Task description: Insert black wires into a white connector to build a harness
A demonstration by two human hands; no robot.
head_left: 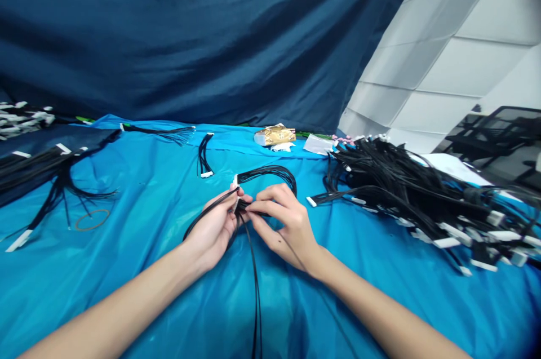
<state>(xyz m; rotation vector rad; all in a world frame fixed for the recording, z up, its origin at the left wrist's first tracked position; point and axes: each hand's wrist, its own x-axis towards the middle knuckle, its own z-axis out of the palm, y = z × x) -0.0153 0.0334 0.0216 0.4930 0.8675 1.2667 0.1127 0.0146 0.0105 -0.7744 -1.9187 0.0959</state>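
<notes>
A black cable bundle (270,170) with a white connector (236,180) at one end loops between my hands at the middle of the view. My left hand (213,226) is closed round the bundle near its connectors, with some wires running over its palm side. From the right, my right hand (285,221) pinches black wires at the left fingertips. Two or so loose wires (255,291) hang down from between the hands toward the lower edge. The exact spot where the fingertips meet the wires is small and partly hidden.
A large pile of black cables (393,178) with white connectors lies on the blue cover (147,246) at right. More cables (59,178) lie at left, near a rubber band (92,220). A short cable (204,155) and a gold packet (276,134) lie farther back.
</notes>
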